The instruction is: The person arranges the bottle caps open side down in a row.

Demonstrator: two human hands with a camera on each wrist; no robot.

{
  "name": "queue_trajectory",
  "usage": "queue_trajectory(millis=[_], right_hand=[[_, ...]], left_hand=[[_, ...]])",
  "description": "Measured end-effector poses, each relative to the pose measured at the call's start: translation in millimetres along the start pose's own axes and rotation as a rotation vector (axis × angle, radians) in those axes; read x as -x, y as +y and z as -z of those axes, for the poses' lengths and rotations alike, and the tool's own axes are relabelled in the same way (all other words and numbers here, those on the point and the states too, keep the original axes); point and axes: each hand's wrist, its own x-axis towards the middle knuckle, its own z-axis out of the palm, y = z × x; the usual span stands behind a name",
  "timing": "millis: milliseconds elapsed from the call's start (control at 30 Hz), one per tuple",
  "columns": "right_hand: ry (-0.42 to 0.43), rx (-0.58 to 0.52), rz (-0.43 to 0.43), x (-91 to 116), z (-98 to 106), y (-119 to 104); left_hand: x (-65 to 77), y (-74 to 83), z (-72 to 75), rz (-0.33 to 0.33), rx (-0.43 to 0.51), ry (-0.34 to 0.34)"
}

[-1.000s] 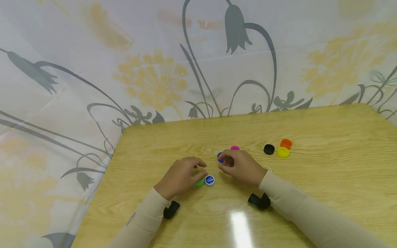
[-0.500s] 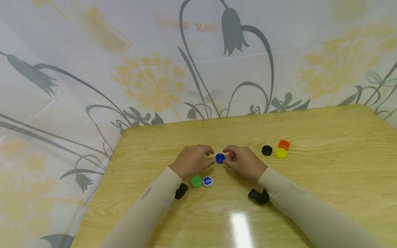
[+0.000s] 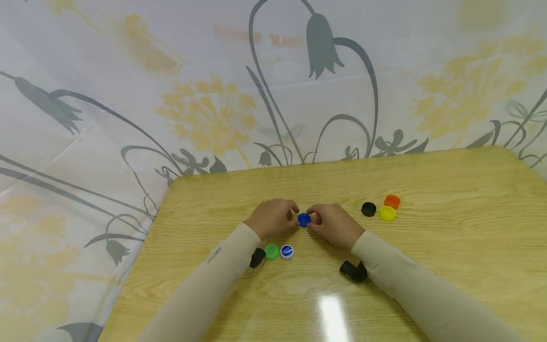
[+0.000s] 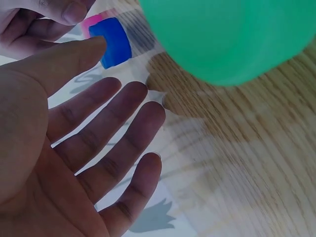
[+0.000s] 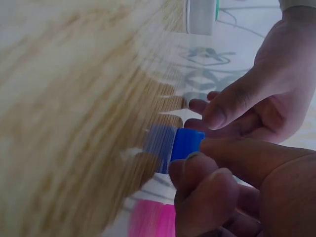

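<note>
A blue bottle cap [image 3: 304, 220] lies hollow side up on the table between my two hands. My left hand [image 3: 273, 218] is at its left side, fingers loosely bent; in the left wrist view the thumb overlaps the blue cap [image 4: 116, 42] while the other fingers spread apart. From the right, my right hand [image 3: 335, 223] has thumb and fingertips right at the cap's edge, and the right wrist view shows them close against the blue cap [image 5: 186, 143]. A pink cap [image 5: 153, 217] sits beside that hand, mostly hidden by it in the head view.
Nearer me lie a green cap [image 3: 271, 251] and a white cap with a blue label [image 3: 287, 251]. To the right, black [image 3: 368, 209], yellow [image 3: 388, 213] and orange [image 3: 391, 202] caps sit close together on the wooden table [image 3: 448, 237]. A flowered cloth [image 3: 273, 95] hangs behind.
My left hand has moved from the green cap up and right to the blue cap, uncovering the green one. The right hand has shifted slightly right, uncovering the blue cap.
</note>
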Motion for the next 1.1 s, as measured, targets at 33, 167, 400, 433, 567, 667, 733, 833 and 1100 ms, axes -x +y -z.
queue_trajectory(millis=[33,167,400,433,567,667,733,833,1100], right_hand=[[-0.006,0.001,-0.005,-1.0,-0.5,-0.6],[-0.010,0.020,-0.016,-3.6,-1.9,-1.5],[-0.003,0.049,0.002,-6.8,-3.5,-3.2],[-0.001,0.050,0.000,-7.3,-3.6,-3.5],[0.000,0.049,0.002,-7.5,-2.6,-3.2],[-0.007,0.037,0.005,-7.5,-3.1,-3.0],[-0.010,0.030,0.005,-7.3,-3.5,-3.2],[-0.018,0.016,-0.002,-7.0,-3.8,-4.4],[-0.027,0.000,-0.020,-5.3,-4.7,-3.6]], left_hand=[[-0.2,-0.3,-0.2,0.000,0.002,0.002],[-1.3,0.2,-0.6,-0.012,0.004,0.003],[-1.9,1.9,-1.0,-0.014,-0.005,0.003],[-2.1,1.8,-1.1,-0.016,-0.007,0.006],[-3.7,1.9,-1.7,-0.020,-0.013,0.013],[-4.2,0.8,-2.4,-0.017,-0.023,0.014],[-4.2,0.2,-2.3,-0.015,-0.029,0.015],[-4.0,0.2,-1.8,-0.016,-0.029,0.014],[-4.4,0.6,-3.6,-0.024,-0.023,0.011]])
